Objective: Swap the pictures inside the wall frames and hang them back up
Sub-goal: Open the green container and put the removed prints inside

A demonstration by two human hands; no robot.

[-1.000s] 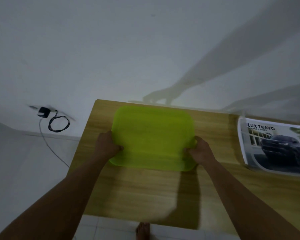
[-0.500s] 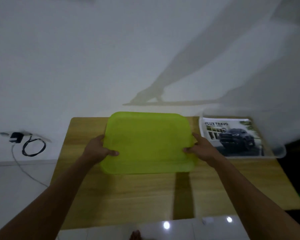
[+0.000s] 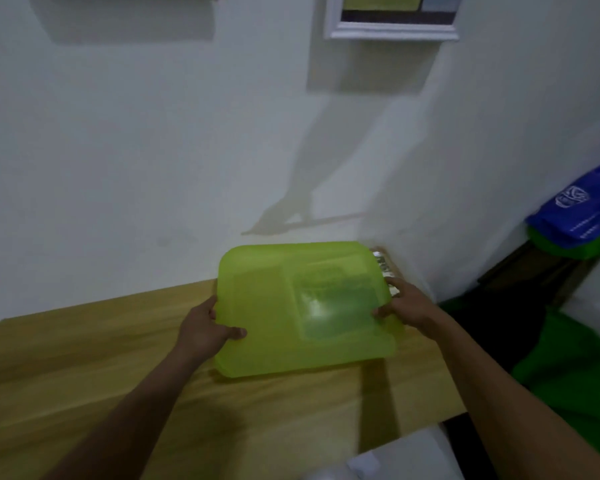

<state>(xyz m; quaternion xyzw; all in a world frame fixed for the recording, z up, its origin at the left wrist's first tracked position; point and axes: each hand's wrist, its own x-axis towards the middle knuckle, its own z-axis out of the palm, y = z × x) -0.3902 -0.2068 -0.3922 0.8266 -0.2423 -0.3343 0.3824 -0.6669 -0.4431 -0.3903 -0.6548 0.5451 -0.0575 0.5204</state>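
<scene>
Left hand (image 3: 207, 329) and right hand (image 3: 407, 304) grip opposite edges of green translucent tray (image 3: 281, 317) above wooden counter (image 3: 84, 368). A printed picture shows faintly through it. White wall frame (image 3: 392, 31) hangs above.

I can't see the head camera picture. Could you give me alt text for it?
A person's left hand and right hand grip the sides of a translucent green plastic lid over a wooden table against a white wall. A white picture frame hangs on the wall above.
</scene>
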